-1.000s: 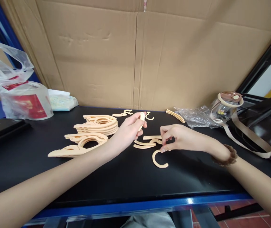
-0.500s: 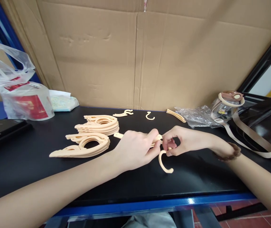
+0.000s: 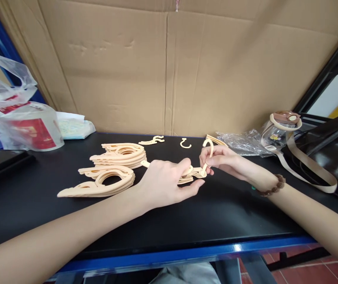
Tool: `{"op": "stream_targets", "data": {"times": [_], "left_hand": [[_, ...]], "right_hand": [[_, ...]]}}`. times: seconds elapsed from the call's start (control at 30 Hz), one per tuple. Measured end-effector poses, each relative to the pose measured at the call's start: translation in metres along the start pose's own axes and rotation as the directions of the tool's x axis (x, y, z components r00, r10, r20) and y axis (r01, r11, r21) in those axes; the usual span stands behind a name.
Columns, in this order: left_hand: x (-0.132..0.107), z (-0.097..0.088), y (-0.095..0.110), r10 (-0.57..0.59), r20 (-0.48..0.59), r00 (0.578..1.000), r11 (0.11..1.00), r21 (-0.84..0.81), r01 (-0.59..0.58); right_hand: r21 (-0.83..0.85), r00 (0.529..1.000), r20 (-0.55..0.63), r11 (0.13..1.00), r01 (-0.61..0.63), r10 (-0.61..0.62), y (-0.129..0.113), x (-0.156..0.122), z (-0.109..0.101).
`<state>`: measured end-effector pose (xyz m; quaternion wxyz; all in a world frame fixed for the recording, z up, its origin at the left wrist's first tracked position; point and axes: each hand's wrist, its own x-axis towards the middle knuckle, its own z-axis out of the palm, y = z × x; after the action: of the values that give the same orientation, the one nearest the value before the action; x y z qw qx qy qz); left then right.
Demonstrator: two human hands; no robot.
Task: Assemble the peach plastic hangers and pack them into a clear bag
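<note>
My left hand [image 3: 165, 181] is closed round flat peach-coloured hanger pieces [image 3: 191, 173], held just above the black table [image 3: 169, 221]. My right hand [image 3: 225, 159] pinches a peach hook [image 3: 208, 152] upright, its lower end meeting the end of those pieces. A stack of curved hanger bodies [image 3: 121, 154] lies to the left of my left hand, with a second lower stack [image 3: 100, 183] in front of it.
Small loose hooks [image 3: 185, 144] and curved strips [image 3: 152, 140] lie near the cardboard wall [image 3: 169, 67]. Crumpled clear plastic [image 3: 242, 142] and a strapped bottle [image 3: 281, 128] sit at right, next to a dark bag [image 3: 334, 154]. A plastic bag [image 3: 21, 118] stands at the left.
My left hand came down from near the back and closed on the flat pieces. My right hand lifted the hook off the table and turned it upright against them.
</note>
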<state>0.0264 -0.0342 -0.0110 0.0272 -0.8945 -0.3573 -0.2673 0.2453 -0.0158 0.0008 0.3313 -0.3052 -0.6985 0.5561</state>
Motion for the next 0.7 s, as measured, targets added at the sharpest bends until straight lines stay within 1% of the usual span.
{"op": "stream_targets", "data": {"times": [0.07, 0.17, 0.23, 0.37, 0.5, 0.6, 0.7], "left_hand": [[-0.001, 0.003, 0.001, 0.046, -0.033, 0.998, 0.999, 0.003, -0.046], [-0.002, 0.004, 0.001, 0.116, -0.079, 0.990, 0.993, 0.007, -0.116], [-0.003, 0.004, 0.000, 0.151, -0.080, 0.985, 0.989, 0.010, -0.151], [-0.004, 0.002, -0.001, 0.199, -0.043, 0.979, 0.980, 0.011, -0.198], [-0.006, 0.006, -0.003, 0.233, -0.051, 0.971, 0.969, 0.091, -0.228], [-0.008, 0.012, -0.004, 0.298, -0.094, 0.950, 0.943, 0.180, -0.278], [-0.010, 0.017, -0.005, 0.347, -0.150, 0.926, 0.923, 0.232, -0.308]], "right_hand": [[0.004, 1.000, 0.017, 1.000, -0.024, 0.024, 0.002, 0.001, 0.002], [-0.007, 0.999, 0.045, 1.000, -0.014, 0.014, 0.003, 0.002, 0.004], [-0.012, 0.999, 0.051, 1.000, 0.006, -0.005, 0.004, 0.003, 0.004], [-0.037, 0.999, 0.043, 0.999, 0.020, -0.018, 0.006, 0.005, 0.002], [-0.059, 0.999, 0.051, 0.998, -0.006, 0.009, 0.009, 0.006, 0.004], [-0.073, 0.996, 0.072, 0.996, -0.041, 0.046, 0.010, 0.007, 0.006], [-0.072, 0.996, 0.084, 0.997, -0.034, 0.040, 0.011, 0.008, 0.011]]}}
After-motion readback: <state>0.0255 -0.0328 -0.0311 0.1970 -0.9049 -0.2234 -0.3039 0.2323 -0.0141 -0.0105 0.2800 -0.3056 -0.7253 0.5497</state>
